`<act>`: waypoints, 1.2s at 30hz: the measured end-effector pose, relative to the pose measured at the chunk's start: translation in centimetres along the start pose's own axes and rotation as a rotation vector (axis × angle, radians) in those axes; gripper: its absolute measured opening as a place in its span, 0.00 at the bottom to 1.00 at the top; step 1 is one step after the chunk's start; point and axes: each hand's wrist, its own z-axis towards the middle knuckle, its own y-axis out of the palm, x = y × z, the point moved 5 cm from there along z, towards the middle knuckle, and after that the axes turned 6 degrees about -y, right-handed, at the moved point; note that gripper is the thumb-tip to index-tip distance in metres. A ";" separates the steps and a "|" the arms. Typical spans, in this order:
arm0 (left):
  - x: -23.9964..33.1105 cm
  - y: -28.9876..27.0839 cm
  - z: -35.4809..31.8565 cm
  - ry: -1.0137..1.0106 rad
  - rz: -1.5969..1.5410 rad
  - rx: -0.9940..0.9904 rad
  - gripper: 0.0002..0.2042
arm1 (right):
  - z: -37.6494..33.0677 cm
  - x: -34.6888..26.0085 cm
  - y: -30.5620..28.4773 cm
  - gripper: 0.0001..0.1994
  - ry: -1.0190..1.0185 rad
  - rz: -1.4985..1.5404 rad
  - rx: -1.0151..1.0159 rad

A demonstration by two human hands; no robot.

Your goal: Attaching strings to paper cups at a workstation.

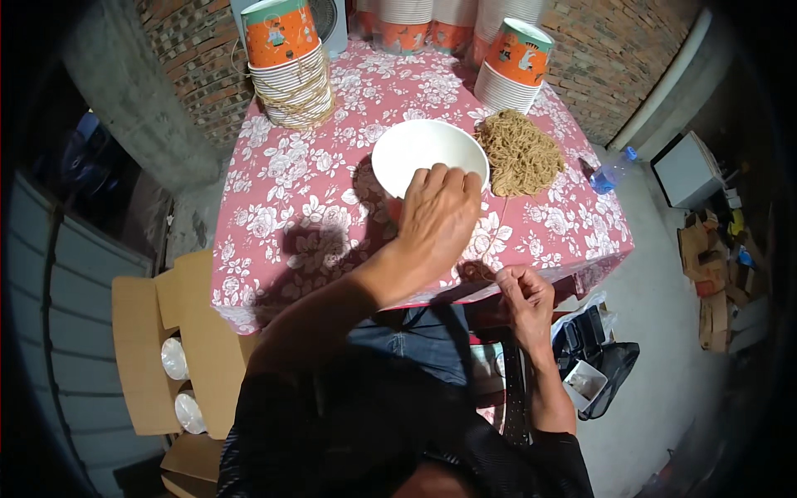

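A white round container stands mouth up on the table, its outer wall mostly hidden. My left hand reaches across its near right rim. The fingers are curled down and closed there, with the fingertips and thumb out of sight. To the right of the container lies a tangled heap of tan twine. A thin strand seems to trail from the heap toward the table's near edge. By that edge my right hand is closed in a pinch, apparently on the strand's end, which is barely visible.
A pink floral tablecloth covers the table. Stacked orange-and-white paper buckets wound with twine stand far left; another stack stands far right, more behind. A plastic bottle sits beyond the right edge. An open cardboard box stands left.
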 end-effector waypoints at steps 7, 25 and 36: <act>-2.6 -5.1 -4.7 -0.029 -0.235 -0.005 0.06 | -3.6 -1.1 -1.9 0.07 0.021 0.106 0.071; 0.1 -12.0 -26.5 -0.355 -0.959 -0.326 0.06 | -11.6 -5.4 3.9 0.06 -0.457 0.183 -0.238; -2.7 -4.9 -31.4 -0.448 -1.025 -0.679 0.10 | -13.7 2.8 6.2 0.08 -0.290 -0.280 -0.456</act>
